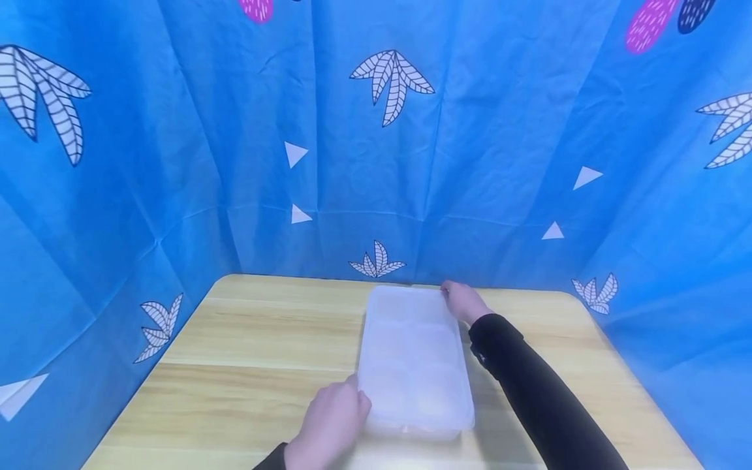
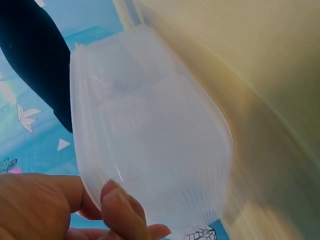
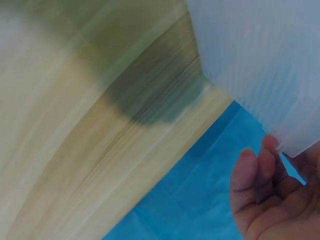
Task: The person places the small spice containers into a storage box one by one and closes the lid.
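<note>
A translucent white plastic storage box (image 1: 414,359) with a lid over six compartments is at the middle of the wooden table, its long side running away from me. My left hand (image 1: 331,421) grips the rim at its near left side. In the left wrist view, the thumb and fingers (image 2: 120,212) hold the box's edge, and the ribbed walls show from below. My right hand (image 1: 465,301) pinches the far right corner of the rim. In the right wrist view, the fingertips (image 3: 270,145) are at that corner and the box (image 3: 255,55) overlaps the table edge.
The light wooden table (image 1: 258,352) extends to both sides of the box. A blue curtain (image 1: 499,130) with leaf and triangle prints hangs behind the table's far edge and along both sides. My dark right sleeve (image 1: 540,391) reaches over the table's right part.
</note>
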Motion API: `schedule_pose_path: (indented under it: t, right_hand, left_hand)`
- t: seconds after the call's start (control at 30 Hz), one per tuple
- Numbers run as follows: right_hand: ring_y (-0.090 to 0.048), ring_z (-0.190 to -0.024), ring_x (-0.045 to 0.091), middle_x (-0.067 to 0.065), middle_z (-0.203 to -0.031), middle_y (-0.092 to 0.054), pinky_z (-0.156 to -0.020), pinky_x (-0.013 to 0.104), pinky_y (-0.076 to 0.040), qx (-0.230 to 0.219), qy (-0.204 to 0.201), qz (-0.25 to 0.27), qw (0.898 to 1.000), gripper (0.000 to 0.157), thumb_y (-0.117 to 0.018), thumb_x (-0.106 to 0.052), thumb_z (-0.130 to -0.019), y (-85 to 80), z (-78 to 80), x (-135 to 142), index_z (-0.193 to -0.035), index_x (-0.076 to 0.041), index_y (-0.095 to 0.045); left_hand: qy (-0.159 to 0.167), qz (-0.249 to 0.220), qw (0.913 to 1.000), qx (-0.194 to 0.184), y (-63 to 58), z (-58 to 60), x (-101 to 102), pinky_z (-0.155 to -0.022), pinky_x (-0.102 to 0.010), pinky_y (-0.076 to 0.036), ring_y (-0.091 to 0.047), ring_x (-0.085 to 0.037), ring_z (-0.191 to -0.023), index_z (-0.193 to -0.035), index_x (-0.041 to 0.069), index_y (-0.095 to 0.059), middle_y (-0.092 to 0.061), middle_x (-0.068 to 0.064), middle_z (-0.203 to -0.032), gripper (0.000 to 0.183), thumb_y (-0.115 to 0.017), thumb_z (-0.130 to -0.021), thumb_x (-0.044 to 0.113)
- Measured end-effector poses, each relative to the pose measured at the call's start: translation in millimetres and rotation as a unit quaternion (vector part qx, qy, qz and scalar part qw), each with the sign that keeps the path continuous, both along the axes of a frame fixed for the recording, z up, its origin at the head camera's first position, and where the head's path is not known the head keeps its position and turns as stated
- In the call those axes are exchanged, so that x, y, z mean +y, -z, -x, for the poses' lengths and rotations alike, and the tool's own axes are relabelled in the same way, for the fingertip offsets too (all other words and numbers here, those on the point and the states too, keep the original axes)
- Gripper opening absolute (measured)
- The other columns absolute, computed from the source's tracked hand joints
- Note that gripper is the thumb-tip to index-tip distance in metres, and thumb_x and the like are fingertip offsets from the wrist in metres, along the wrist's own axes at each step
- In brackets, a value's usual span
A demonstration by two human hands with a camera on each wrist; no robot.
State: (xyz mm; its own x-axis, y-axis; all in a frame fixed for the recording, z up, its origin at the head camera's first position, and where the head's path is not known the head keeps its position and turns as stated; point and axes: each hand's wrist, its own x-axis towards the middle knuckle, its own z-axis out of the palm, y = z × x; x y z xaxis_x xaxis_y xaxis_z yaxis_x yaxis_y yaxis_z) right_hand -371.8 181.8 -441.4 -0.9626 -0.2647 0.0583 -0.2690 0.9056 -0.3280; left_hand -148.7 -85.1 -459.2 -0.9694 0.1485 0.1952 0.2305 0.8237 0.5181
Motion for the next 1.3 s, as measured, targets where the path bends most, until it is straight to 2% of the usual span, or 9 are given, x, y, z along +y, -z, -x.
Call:
schedule_pose_path:
  t: [0.13,0.3,0.57,0.77,1.0,1.13,1.3]
  right_hand:
    - [-0.059,-0.119,0.042,0.024,-0.123,-0.065,-0.102,0.051,-0.047,0.011,0.002,-0.001,1.000,0.030,-0.044,-0.010,-0.106,4.4,-4.6,7.6,-0.125,0.006,-0.060]
    - [-0.063,-0.109,0.041,0.022,-0.111,-0.068,-0.095,0.051,-0.051,0.024,0.004,0.008,1.000,0.024,-0.046,-0.009,-0.105,4.6,-12.2,16.3,-0.115,0.005,-0.062]
    - [-0.065,-0.097,0.038,0.020,-0.100,-0.068,-0.089,0.052,-0.053,0.014,-0.005,-0.007,1.000,0.023,-0.045,-0.008,-0.104,1.1,-26.5,33.3,-0.110,0.007,-0.061]
    - [-0.065,-0.084,0.034,0.016,-0.088,-0.066,-0.080,0.051,-0.054,0.021,-0.008,-0.010,1.000,0.021,-0.045,-0.008,-0.104,1.4,-35.3,48.3,-0.104,0.007,-0.060]
    - [-0.065,-0.084,0.038,0.017,-0.086,-0.066,-0.080,0.054,-0.054,0.022,0.007,-0.015,1.000,0.023,-0.045,-0.008,-0.102,1.0,-47.9,65.3,-0.100,0.008,-0.061]
    - [-0.059,-0.072,0.028,0.011,-0.079,-0.062,-0.075,0.050,-0.053,0.012,0.011,-0.012,1.000,0.022,-0.046,-0.009,-0.100,1.1,-56.4,72.1,-0.094,0.005,-0.062]
    - [-0.050,-0.063,0.021,0.005,-0.071,-0.054,-0.066,0.042,-0.048,0.002,0.018,0.003,1.000,0.021,-0.047,-0.011,-0.099,-0.7,-67.6,76.9,-0.085,-0.001,-0.059]
  left_hand:
    - [0.001,0.003,0.9999,0.012,0.1,4.7,-1.9,-0.045,-0.027,-0.033,-0.036,-0.012,-0.049,-0.073,0.010,-0.052,-0.039,0.003,-0.056,0.018,-0.055,-0.090,0.009]
    - [-0.008,0.014,0.9998,0.010,-4.5,10.4,-4.6,-0.044,-0.026,-0.034,-0.037,-0.013,-0.049,-0.071,0.009,-0.051,-0.040,0.002,-0.057,0.020,-0.056,-0.090,0.008]
    - [-0.030,0.035,0.9988,0.018,-8.8,22.7,-14.4,-0.043,-0.026,-0.032,-0.036,-0.012,-0.047,-0.062,0.013,-0.046,-0.038,0.003,-0.054,0.034,-0.057,-0.094,0.010]
    - [-0.043,0.054,0.9973,0.026,-10.6,40.1,-19.6,-0.042,-0.027,-0.035,-0.040,-0.013,-0.047,-0.061,0.012,-0.050,-0.042,0.002,-0.053,0.036,-0.060,-0.096,0.015]
    - [-0.062,0.052,0.9964,0.021,-14.0,66.1,-21.6,-0.043,-0.029,-0.035,-0.042,-0.017,-0.049,-0.058,0.011,-0.047,-0.042,-0.001,-0.054,0.039,-0.060,-0.094,0.014]
    - [-0.075,0.039,0.9964,0.009,-13.5,78.0,-25.7,-0.043,-0.028,-0.032,-0.037,-0.016,-0.047,-0.053,0.014,-0.039,-0.034,0.002,-0.052,0.044,-0.059,-0.092,0.012]
    - [-0.082,0.030,0.9961,0.014,-10.4,89.3,-30.0,-0.045,-0.026,-0.028,-0.031,-0.013,-0.047,-0.051,0.016,-0.035,-0.028,0.005,-0.051,0.048,-0.058,-0.093,0.010]
